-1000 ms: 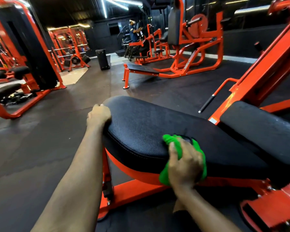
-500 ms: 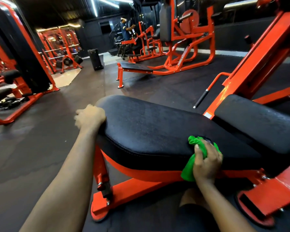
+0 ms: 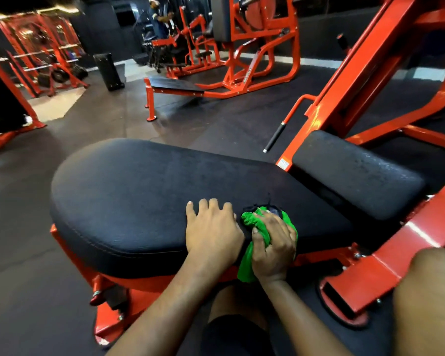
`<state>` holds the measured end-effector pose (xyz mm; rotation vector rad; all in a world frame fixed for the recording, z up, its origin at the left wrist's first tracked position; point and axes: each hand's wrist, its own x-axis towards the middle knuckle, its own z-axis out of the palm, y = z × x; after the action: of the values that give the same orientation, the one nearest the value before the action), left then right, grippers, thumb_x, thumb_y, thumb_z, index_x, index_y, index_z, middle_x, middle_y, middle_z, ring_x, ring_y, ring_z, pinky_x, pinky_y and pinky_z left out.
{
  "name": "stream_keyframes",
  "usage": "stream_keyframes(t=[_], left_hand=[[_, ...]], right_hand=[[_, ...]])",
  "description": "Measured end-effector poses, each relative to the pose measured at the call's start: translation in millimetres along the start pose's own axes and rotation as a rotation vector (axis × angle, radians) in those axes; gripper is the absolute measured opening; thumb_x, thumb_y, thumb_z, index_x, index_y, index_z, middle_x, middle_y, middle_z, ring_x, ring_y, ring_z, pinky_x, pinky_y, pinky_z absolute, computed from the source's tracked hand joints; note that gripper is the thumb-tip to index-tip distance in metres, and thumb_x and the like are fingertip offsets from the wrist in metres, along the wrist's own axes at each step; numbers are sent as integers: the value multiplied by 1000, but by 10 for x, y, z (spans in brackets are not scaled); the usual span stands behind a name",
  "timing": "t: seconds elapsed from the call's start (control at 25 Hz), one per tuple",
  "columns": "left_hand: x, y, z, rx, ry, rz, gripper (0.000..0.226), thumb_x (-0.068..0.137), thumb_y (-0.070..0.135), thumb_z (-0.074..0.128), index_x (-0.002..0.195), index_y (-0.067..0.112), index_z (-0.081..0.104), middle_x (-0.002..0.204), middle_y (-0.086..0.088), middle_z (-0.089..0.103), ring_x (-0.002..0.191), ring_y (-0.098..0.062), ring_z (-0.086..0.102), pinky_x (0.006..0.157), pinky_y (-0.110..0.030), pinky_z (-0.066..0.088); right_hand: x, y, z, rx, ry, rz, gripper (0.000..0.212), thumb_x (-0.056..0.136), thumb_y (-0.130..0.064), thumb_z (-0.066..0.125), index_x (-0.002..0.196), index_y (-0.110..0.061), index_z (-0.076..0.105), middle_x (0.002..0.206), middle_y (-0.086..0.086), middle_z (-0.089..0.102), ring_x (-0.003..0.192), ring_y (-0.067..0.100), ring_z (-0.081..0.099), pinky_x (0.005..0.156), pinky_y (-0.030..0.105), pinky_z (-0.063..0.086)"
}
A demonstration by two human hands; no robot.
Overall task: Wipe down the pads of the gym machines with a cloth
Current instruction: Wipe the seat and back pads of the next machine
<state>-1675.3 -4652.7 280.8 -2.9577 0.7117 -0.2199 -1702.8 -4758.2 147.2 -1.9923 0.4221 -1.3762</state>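
Note:
A long black seat pad (image 3: 139,191) on an orange machine frame lies in front of me. My right hand (image 3: 274,242) grips a bunched green cloth (image 3: 252,222) against the pad's near edge, beside a small tear in the cover. My left hand (image 3: 212,231) rests flat on the pad just left of the cloth, fingers spread. A second black pad (image 3: 355,173) sits to the right of the first.
The orange frame (image 3: 365,286) rises at the right, with a black-gripped handle (image 3: 274,137) behind the pad. Another orange bench (image 3: 175,86) and machines stand on the dark floor beyond. A person (image 3: 159,19) is far back. My knees are at the bottom.
My left hand has left the pad's far left end and now lies flat next to the cloth. The right hand with the cloth stays at the pad's near edge.

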Motion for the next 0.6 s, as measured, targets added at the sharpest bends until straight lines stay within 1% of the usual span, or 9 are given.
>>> stream_keyframes(t=[0.12, 0.2, 0.28, 0.32, 0.36, 0.44, 0.48, 0.52, 0.6], left_hand=[[30, 220, 172, -2, 32, 41, 34, 103, 35, 32, 122, 21, 57, 132, -6, 55, 133, -28, 40, 120, -51, 18], [46, 277, 269, 4, 68, 81, 31, 102, 35, 35, 118, 21, 58, 127, -6, 57, 129, -29, 44, 118, -51, 22], [11, 276, 344, 51, 134, 128, 28, 100, 34, 37, 111, 20, 59, 120, -8, 60, 122, -31, 50, 112, -51, 31], [-15, 263, 382, 78, 170, 143, 28, 100, 34, 37, 108, 19, 60, 117, -9, 61, 118, -31, 52, 110, -51, 33], [-26, 257, 404, 90, 200, 130, 27, 99, 33, 38, 106, 19, 60, 114, -9, 62, 116, -31, 54, 109, -50, 35], [58, 368, 402, 36, 235, 58, 25, 96, 33, 42, 101, 20, 63, 106, -7, 65, 109, -30, 57, 108, -50, 35], [121, 467, 400, -4, 241, 22, 24, 95, 33, 43, 99, 20, 64, 103, -6, 66, 106, -29, 58, 109, -50, 35], [206, 601, 422, -24, 227, 18, 23, 94, 33, 43, 98, 21, 63, 103, -5, 66, 106, -29, 58, 111, -51, 32], [392, 930, 560, -8, 141, 97, 23, 94, 30, 41, 104, 22, 60, 109, -5, 65, 112, -28, 55, 116, -53, 24]], right_hand=[[77, 466, -103, -12, 15, 53, 33, 86, -32, 52, 103, -16, 75, 113, 0, 73, 111, 22, 64, 98, 45, 42], [137, 844, -189, -26, -14, 114, 35, 83, -31, 54, 104, -12, 75, 112, 5, 74, 109, 23, 64, 98, 43, 42], [274, 1278, -317, -65, -24, 244, 40, 81, -32, 55, 104, -6, 75, 108, 12, 75, 105, 31, 65, 98, 47, 45], [353, 1456, -402, -70, -24, 333, 42, 80, -33, 55, 102, -3, 76, 104, 15, 75, 100, 37, 67, 96, 49, 47], [438, 1553, -463, -79, -10, 411, 42, 80, -34, 54, 98, -3, 76, 99, 18, 75, 94, 41, 67, 91, 51, 49], [563, 1498, -484, -136, -11, 538, 35, 78, -37, 55, 89, -10, 75, 90, 17, 73, 87, 41, 66, 86, 50, 51], [550, 1368, -422, -160, -20, 521, 33, 79, -37, 55, 88, -13, 75, 90, 13, 73, 89, 38, 65, 88, 48, 50], [490, 1225, -356, -152, -39, 455, 31, 80, -37, 56, 91, -16, 76, 94, 8, 75, 94, 34, 65, 93, 46, 49], [361, 1071, -286, -77, -65, 326, 32, 82, -35, 57, 100, -18, 77, 105, 0, 76, 105, 21, 65, 102, 41, 43]])
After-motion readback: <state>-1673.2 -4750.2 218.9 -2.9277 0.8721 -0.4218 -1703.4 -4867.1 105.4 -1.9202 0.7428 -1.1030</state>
